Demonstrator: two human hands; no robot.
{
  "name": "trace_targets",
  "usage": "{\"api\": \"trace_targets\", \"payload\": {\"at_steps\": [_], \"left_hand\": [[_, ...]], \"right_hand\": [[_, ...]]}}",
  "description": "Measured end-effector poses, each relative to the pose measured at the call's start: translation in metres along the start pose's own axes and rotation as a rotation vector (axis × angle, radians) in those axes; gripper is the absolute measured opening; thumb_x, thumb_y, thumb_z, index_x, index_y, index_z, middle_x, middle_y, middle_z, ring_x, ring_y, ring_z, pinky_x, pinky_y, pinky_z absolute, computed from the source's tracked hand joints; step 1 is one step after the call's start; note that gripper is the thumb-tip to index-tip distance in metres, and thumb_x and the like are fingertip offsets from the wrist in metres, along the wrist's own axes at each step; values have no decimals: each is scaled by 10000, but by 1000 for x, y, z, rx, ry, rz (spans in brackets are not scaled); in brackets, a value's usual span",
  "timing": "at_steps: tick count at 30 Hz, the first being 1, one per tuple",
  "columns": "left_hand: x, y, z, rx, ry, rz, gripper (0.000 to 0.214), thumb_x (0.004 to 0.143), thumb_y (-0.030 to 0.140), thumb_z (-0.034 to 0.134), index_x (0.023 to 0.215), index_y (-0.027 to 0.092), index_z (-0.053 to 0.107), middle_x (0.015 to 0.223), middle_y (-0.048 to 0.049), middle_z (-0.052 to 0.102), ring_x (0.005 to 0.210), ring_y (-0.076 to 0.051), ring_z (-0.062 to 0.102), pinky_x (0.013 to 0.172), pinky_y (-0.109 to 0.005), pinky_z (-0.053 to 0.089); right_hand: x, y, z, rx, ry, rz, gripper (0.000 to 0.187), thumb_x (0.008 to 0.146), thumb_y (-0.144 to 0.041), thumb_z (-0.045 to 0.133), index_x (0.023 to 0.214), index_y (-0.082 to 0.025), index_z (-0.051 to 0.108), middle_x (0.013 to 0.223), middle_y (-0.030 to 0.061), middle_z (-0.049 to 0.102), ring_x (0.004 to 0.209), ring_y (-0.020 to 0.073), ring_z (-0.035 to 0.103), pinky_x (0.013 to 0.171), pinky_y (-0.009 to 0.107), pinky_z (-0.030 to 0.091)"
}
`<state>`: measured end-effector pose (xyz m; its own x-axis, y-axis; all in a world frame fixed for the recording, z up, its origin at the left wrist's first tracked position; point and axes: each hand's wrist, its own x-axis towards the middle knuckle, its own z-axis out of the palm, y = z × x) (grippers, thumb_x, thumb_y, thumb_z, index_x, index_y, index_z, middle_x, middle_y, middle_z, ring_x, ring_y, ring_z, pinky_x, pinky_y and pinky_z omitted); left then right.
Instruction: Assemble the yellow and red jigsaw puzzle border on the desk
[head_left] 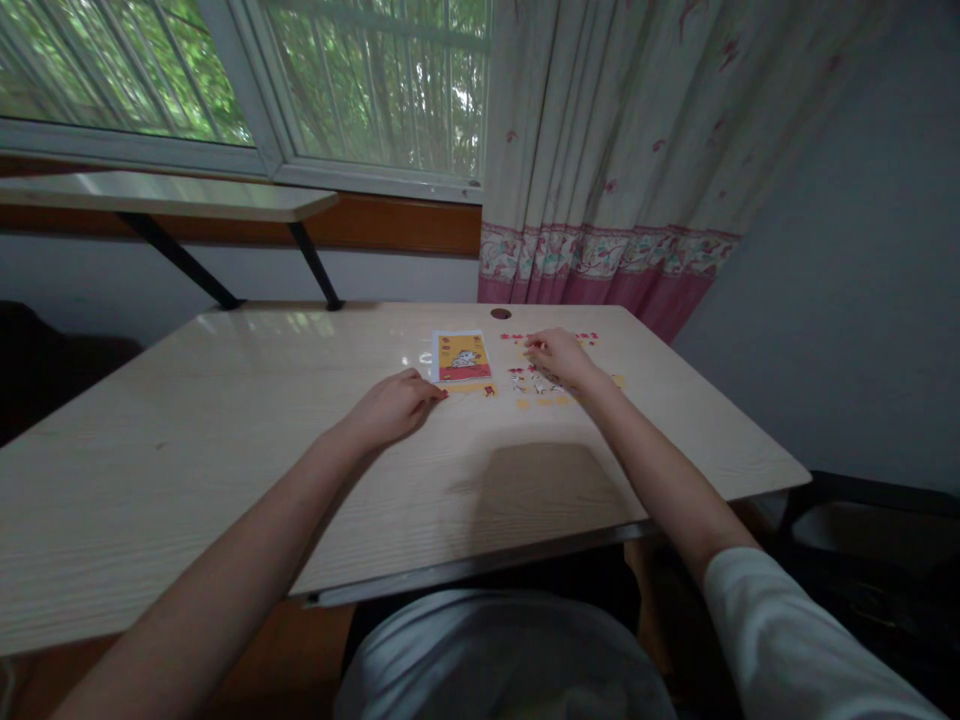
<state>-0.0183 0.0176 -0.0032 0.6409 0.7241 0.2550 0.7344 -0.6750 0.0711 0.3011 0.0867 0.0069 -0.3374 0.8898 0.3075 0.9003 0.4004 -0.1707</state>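
Observation:
A small picture card [452,371], yellow above and red below with a white figure, lies on the desk [300,420]. Just below it is a strip of yellow pieces [469,389]. My left hand [401,405] rests at the left end of this strip, its fingers pinched at a small red piece [444,394]. To the right of the card, my right hand [561,357] is over the loose flat pieces, fingertips drawn together; whatever they hold is too small to make out. Around it lie a row of red pieces [512,337], white-patterned pieces [525,382] and yellow pieces [551,401].
A raised shelf [225,195] on black legs stands at the back left. A round cable hole [501,314] is near the desk's far edge, with a curtain [592,200] and a window [375,90] behind. A dark chair [862,500] is at the right.

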Motion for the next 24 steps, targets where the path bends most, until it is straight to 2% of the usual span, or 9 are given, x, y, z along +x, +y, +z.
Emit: {"api": "trace_targets", "payload": {"at_steps": [4, 7, 11, 14, 19, 24], "left_hand": [[0, -1, 0, -57, 34, 45, 329, 879, 138, 437, 1036, 170, 725, 972, -86, 733, 915, -223, 607, 810, -355, 516], [0, -2, -1, -56, 48, 56, 315, 875, 133, 445, 1019, 176, 721, 990, -78, 730, 928, -224, 600, 840, -365, 506], [0, -4, -1, -37, 31, 52, 309, 894, 147, 435, 1021, 166, 716, 985, -85, 725, 938, -228, 595, 848, -363, 498], [-1, -4, -1, -41, 24, 47, 306, 912, 173, 429, 1010, 156, 718, 978, -98, 723, 928, -235, 596, 838, -370, 498], [0, -4, 0, -31, 25, 29, 300, 911, 176, 432, 992, 162, 721, 966, -101, 721, 924, -236, 598, 833, -372, 495], [0, -6, 0, -26, 15, 25, 300, 894, 147, 441, 1011, 154, 717, 968, -100, 720, 928, -236, 596, 834, -365, 494]], "right_hand": [[-5, 41, -10, -118, -27, 174, 292, 901, -249, 526, 1110, -189, 722, 1124, 113, 710, 1060, 258, 605, 913, 363, 418], [-9, 52, -8, -163, -60, 203, 316, 913, -278, 508, 1136, -209, 720, 1150, 110, 702, 1060, 268, 605, 908, 371, 417], [-7, 47, 2, -186, -103, 111, 351, 933, -341, 488, 1200, -228, 687, 1178, 119, 679, 1061, 272, 585, 926, 384, 403], [-3, 42, 9, -188, -123, 68, 347, 937, -349, 485, 1179, -212, 692, 1165, 136, 670, 1060, 267, 573, 938, 382, 392], [2, 40, 15, -182, -116, 132, 272, 888, -325, 564, 1033, -167, 731, 1075, 131, 688, 1034, 247, 579, 927, 346, 397], [7, 38, 16, -137, -173, 212, 239, 861, -314, 594, 994, -171, 731, 1009, 105, 709, 974, 225, 605, 909, 330, 399]]}}
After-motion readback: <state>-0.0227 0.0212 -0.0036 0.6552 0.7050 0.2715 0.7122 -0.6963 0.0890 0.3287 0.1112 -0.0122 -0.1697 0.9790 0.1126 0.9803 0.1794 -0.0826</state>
